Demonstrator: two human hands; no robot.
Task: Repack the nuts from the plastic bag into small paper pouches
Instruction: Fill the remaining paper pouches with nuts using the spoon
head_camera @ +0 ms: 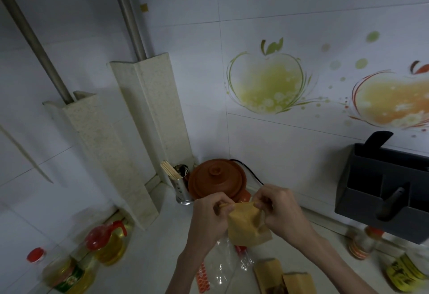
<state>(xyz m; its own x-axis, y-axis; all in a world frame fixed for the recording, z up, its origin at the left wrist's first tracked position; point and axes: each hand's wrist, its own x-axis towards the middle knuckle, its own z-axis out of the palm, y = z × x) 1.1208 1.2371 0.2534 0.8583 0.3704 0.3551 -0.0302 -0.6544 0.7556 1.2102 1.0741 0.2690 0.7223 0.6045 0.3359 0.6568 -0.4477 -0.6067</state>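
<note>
Paper pouch [243,224] upright, long axis vertical, mouth up, pinched at top corners by left hand [209,219] and right hand [281,210]

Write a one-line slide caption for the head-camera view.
Both hands, left and right, pinch a paper pouch's top above the clear plastic bag on the counter.

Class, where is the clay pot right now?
In the head view, the clay pot sits in the counter's back corner, right of the chopstick holder, just beyond the hands' pouch.
</note>
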